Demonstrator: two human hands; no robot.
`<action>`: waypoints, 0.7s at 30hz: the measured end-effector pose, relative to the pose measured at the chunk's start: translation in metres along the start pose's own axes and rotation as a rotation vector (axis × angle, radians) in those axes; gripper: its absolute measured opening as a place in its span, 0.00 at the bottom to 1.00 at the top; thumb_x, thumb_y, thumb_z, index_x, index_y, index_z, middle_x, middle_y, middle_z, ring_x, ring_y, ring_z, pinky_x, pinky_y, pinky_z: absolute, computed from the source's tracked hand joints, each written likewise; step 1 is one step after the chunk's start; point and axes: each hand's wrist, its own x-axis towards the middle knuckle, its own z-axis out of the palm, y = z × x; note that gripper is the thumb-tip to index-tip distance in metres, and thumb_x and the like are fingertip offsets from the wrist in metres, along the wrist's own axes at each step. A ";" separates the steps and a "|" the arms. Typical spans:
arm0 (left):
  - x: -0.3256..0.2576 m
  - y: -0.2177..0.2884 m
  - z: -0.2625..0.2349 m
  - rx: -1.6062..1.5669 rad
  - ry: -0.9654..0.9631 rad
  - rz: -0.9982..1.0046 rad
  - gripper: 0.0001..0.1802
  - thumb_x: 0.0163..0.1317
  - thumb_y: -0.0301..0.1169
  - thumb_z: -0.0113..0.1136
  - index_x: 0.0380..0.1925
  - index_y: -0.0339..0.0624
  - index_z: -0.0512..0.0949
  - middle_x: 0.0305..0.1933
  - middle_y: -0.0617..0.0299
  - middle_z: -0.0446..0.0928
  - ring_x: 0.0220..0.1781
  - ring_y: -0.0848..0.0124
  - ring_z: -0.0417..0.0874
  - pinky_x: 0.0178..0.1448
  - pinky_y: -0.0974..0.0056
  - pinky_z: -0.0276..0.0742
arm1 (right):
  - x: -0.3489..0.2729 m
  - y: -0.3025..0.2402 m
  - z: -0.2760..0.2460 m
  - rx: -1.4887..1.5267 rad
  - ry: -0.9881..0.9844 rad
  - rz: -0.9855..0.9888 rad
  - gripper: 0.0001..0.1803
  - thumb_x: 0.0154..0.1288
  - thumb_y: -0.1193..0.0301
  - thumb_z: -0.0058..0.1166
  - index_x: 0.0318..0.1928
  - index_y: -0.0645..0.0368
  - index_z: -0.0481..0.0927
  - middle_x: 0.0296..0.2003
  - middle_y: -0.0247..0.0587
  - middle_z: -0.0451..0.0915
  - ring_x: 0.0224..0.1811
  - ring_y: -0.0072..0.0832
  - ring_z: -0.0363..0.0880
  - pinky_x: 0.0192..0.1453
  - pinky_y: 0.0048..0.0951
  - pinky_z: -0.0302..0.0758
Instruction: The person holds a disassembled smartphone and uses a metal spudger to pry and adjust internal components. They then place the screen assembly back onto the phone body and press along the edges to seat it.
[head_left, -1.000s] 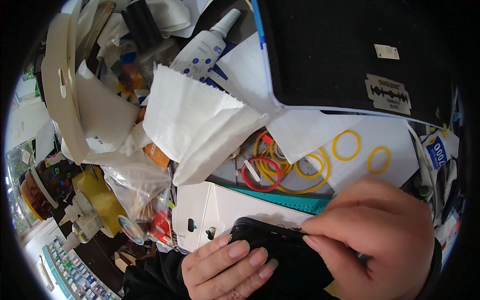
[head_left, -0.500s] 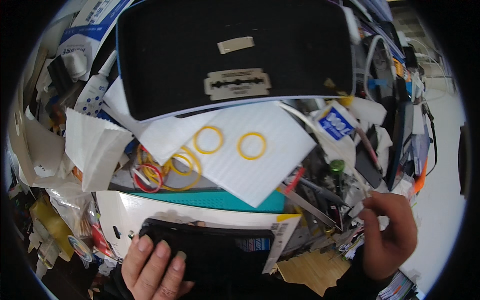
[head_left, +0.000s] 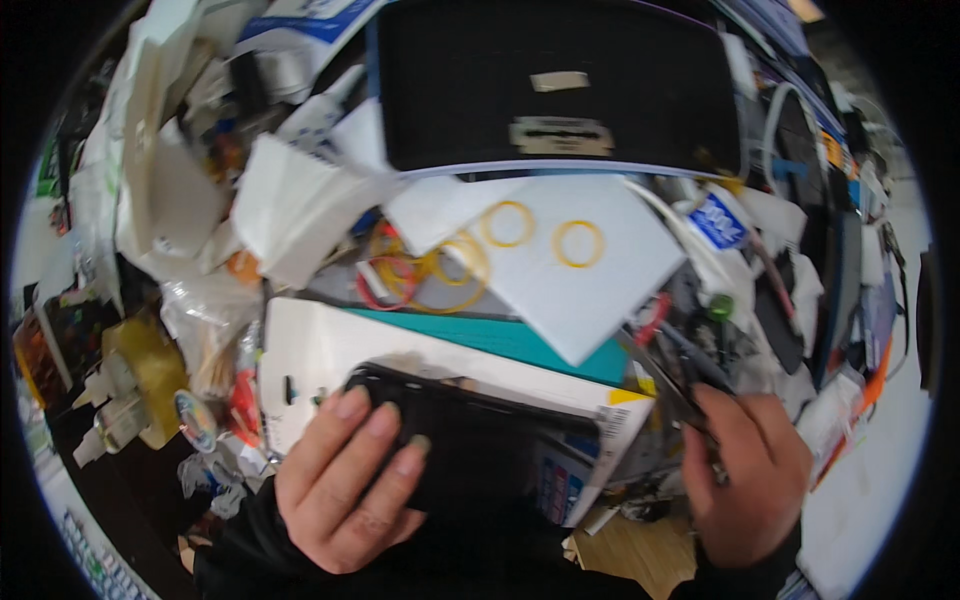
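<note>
My left hand (head_left: 345,490) is closed around the left end of a black smartphone (head_left: 470,440), fingers over its dark face. The phone is tilted and reflects something at its right end. Under and behind it lies a white card box (head_left: 310,350) with a yellow corner. On the right, my right hand (head_left: 745,475) is closed, thumb and fingers pinching a slim grey metal tool (head_left: 660,375) that points up and left; blur hides its exact kind. A teal strip (head_left: 480,335) runs behind the box.
White foam sheets (head_left: 590,310) hold two yellow rubber bands (head_left: 578,244); more bands (head_left: 440,270) lie tangled to their left. A razor blade (head_left: 562,136) rests on a black tray (head_left: 460,90) at the back. Crumpled paper (head_left: 300,210) and plastic bags (head_left: 205,320) crowd the left.
My right hand has moved slightly left and closed on the metal tool; the small white piece at its fingertips no longer shows there. The view has shifted; my left hand still holds the phone.
</note>
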 end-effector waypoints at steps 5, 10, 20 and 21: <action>0.000 0.008 0.000 -0.075 0.046 -0.137 0.16 0.70 0.37 0.63 0.49 0.38 0.88 0.51 0.47 0.88 0.60 0.49 0.87 0.68 0.46 0.82 | 0.009 0.004 -0.033 -0.027 -0.190 -0.064 0.18 0.55 0.86 0.68 0.48 0.64 0.85 0.36 0.43 0.83 0.33 0.30 0.83 0.38 0.26 0.79; -0.012 0.007 -0.002 -0.042 -0.036 -0.077 0.25 0.73 0.49 0.59 0.55 0.40 0.85 0.57 0.41 0.84 0.67 0.41 0.81 0.70 0.40 0.79 | 0.013 0.009 -0.026 0.584 0.145 -0.042 0.08 0.59 0.87 0.61 0.35 0.64 0.78 0.30 0.51 0.80 0.22 0.34 0.79 0.27 0.26 0.77; -0.005 -0.008 0.007 -0.139 0.105 0.040 0.16 0.70 0.33 0.60 0.46 0.33 0.89 0.52 0.42 0.87 0.62 0.43 0.84 0.66 0.42 0.81 | 0.069 0.002 0.028 1.103 -0.230 -0.444 0.16 0.74 0.70 0.60 0.48 0.76 0.80 0.39 0.70 0.84 0.34 0.43 0.89 0.39 0.32 0.86; -0.005 -0.009 0.008 -0.138 0.085 0.038 0.15 0.70 0.33 0.61 0.46 0.34 0.89 0.52 0.42 0.87 0.62 0.43 0.84 0.66 0.42 0.81 | 0.071 0.000 0.031 1.115 -0.241 -0.437 0.16 0.74 0.70 0.60 0.48 0.76 0.80 0.40 0.70 0.84 0.34 0.43 0.89 0.40 0.32 0.87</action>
